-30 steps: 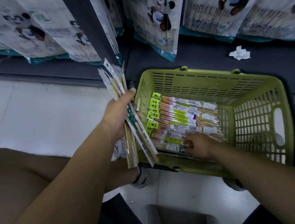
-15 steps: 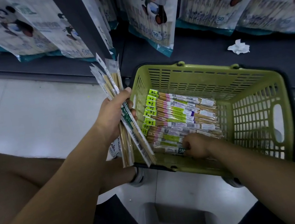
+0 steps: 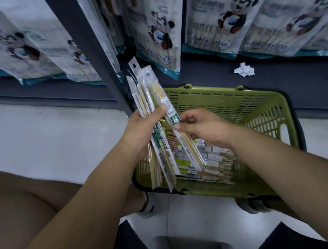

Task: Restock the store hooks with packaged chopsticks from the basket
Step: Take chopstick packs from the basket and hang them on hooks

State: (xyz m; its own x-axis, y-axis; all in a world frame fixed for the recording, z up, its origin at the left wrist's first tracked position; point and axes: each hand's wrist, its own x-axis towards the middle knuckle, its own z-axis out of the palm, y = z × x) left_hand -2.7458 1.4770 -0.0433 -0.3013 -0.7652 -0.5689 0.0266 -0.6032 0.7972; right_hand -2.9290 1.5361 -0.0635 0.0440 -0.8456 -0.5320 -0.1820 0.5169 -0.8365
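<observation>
Green basket (image 3: 262,110) on the floor, more packs (image 3: 212,159) lying flat inside. Left hand (image 3: 139,132) grips a bundle (image 3: 144,97) over the near-left rim, long axis almost upright, hang-hole tabs pointing up at the shelf. Right hand (image 3: 199,127): fingers and thumb pinch one pack (image 3: 185,144) at its green label, slanting up-left to down-right. Label print too blurred to read. Panda bags (image 3: 160,40) hang behind, one marked "50".
</observation>
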